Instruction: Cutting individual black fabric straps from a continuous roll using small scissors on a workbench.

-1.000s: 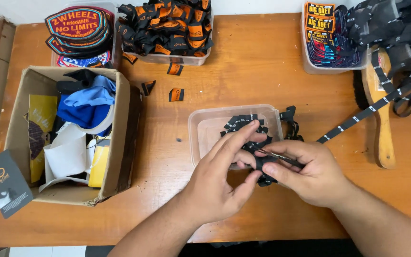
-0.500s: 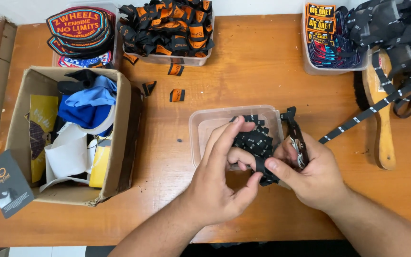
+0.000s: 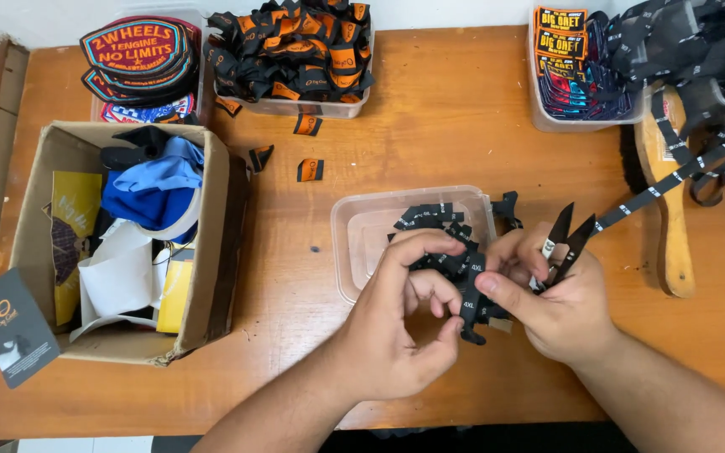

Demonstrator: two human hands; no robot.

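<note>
Right now your 2 hands meet just in front of the clear plastic tray [image 3: 362, 220] on the wooden worktop [image 3: 463, 126]: your left hand [image 3: 396, 335] and right hand [image 3: 560, 306] both pinch a small black fabric label [image 3: 472, 289], held upright between their fingertips. Your right hand also grips small black snips [image 3: 568, 243], blades parted and pointing up, while more black labels [image 3: 438, 220] lie in the tray just behind.
</note>
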